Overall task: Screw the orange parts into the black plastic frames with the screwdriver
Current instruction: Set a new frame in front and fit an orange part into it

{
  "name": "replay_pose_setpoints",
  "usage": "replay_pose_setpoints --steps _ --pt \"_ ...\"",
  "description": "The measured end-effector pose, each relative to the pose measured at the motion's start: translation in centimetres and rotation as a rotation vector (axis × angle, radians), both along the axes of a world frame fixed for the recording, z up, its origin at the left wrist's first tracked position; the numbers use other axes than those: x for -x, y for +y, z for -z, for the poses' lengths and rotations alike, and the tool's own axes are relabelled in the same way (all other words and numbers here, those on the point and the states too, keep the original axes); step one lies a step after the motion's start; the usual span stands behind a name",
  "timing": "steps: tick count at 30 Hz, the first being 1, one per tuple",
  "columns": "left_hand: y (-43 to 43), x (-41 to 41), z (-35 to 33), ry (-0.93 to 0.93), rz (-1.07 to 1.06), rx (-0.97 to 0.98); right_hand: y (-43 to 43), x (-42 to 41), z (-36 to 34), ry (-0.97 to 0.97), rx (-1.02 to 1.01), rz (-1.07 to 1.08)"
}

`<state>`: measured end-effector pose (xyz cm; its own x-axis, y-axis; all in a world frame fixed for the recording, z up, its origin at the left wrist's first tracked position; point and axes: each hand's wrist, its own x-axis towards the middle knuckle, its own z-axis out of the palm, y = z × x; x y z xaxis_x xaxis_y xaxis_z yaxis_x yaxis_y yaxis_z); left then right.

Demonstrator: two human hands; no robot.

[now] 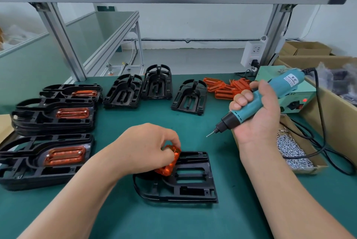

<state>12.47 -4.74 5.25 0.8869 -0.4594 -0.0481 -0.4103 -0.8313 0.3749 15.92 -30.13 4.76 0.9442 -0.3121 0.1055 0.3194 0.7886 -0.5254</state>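
A black plastic frame (191,180) lies flat on the green mat in front of me. My left hand (146,147) holds an orange part (170,163) tilted over the frame's left end, its fingers curled round it. My right hand (257,113) grips a teal electric screwdriver (257,99) in the air to the right of the frame. Its bit (210,134) points down and left, clear of the frame. More loose orange parts (226,87) are piled at the back of the mat.
Stacks of frames with orange parts fitted (56,115) stand at the left. Three bare frames (156,84) sit at the back. A cardboard tray of screws (291,151) lies at the right beside the screwdriver's power unit (297,97), its cable and cardboard boxes (332,103).
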Motion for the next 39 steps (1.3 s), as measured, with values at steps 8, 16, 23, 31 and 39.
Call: replay_pose_setpoints --steps 8,16,23,31,39 --pt "0.7 -0.3 -0.5 0.164 -0.066 0.3 -0.1 -0.1 0.1 0.003 -0.018 -0.004" --pt "-2.6 1.9 -0.2 0.279 -0.085 0.336 0.0 0.0 0.0 0.019 -0.003 0.013" --pt "-2.1 2.6 -1.3 0.005 -0.146 -0.126 0.0 0.1 0.1 0.017 0.013 0.012" --pt "-1.0 2.7 -2.0 -0.036 -0.055 -0.213 -0.2 0.0 0.2 0.007 0.011 0.015" --pt "-1.7 2.6 -1.4 -0.105 0.139 -0.145 -0.1 0.0 0.1 0.004 0.014 0.009"
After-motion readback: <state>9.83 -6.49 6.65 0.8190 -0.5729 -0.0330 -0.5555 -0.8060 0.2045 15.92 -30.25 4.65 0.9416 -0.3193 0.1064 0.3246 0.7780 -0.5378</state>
